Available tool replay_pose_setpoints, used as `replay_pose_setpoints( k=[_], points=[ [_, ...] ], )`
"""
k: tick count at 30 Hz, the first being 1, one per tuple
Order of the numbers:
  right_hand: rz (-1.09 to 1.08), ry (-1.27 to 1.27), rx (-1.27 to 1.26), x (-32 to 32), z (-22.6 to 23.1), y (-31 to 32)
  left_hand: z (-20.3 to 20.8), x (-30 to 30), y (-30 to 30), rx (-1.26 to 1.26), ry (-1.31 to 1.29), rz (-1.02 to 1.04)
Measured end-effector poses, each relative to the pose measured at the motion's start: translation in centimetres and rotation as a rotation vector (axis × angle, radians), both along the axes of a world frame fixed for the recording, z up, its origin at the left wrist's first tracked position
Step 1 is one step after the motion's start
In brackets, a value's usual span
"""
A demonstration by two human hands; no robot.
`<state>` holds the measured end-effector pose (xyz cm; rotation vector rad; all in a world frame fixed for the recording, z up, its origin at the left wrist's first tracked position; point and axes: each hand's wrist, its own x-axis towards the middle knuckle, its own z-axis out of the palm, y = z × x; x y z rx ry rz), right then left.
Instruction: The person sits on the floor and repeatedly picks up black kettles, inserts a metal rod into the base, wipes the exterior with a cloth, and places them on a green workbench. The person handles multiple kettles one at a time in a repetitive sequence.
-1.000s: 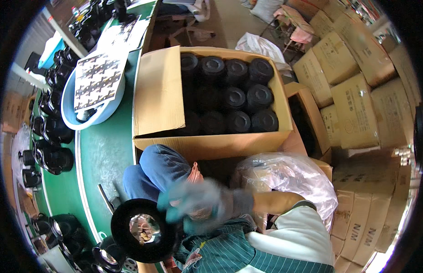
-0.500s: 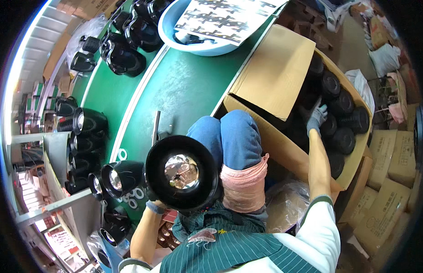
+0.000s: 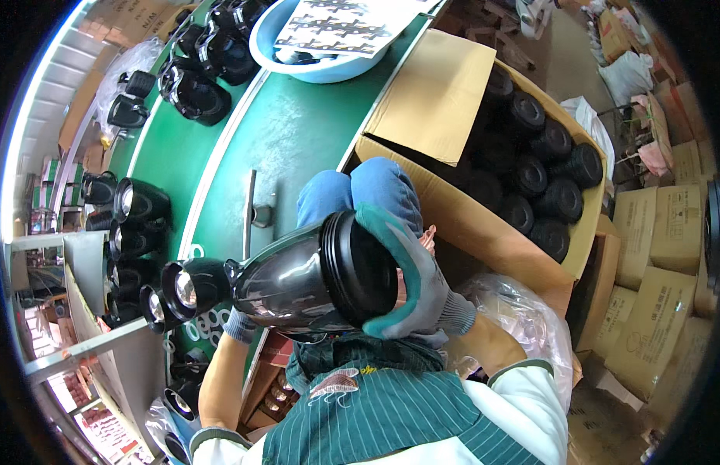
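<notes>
A glossy black vacuum jug body (image 3: 286, 283) lies tilted over my lap, its narrow end toward the left. My left hand (image 3: 242, 325) holds it from beneath; only the cuff and wrist show clearly, and the fingers are hidden behind the jug. At the wide end, a black threaded base (image 3: 364, 271) meets the rim. My right hand (image 3: 414, 279), in a grey and green glove, is closed round that base with the thumb side at the top. Whether the threads are engaged cannot be seen.
An open carton (image 3: 589, 240) full of black bases stands at the right. More jug bodies (image 3: 139, 201) line the green table (image 3: 298, 124) at left. A blue basin (image 3: 329, 71) with printed sheets sits at the far end. White rings (image 3: 205, 325) and an upright metal bar (image 3: 249, 209) are near the jug.
My right hand has come out of the carton with a base and brought it to the jug. The jug has turned from showing its open mirrored end to lying sideways.
</notes>
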<state>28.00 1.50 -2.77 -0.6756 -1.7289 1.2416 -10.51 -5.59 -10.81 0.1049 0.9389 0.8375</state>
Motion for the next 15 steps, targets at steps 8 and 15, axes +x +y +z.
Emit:
replay_pose_setpoints(
  k=[8, 15],
  points=[
    [0.020, -0.005, 0.208, -1.6, 3.0, -2.9, 0.3, -2.5, -3.1, 0.428, 0.246, -0.281],
    [0.108, 0.391, -0.574, -3.3, 0.8, -4.6, 10.3, -1.1, -0.7, 1.059, 1.198, -0.096]
  ],
)
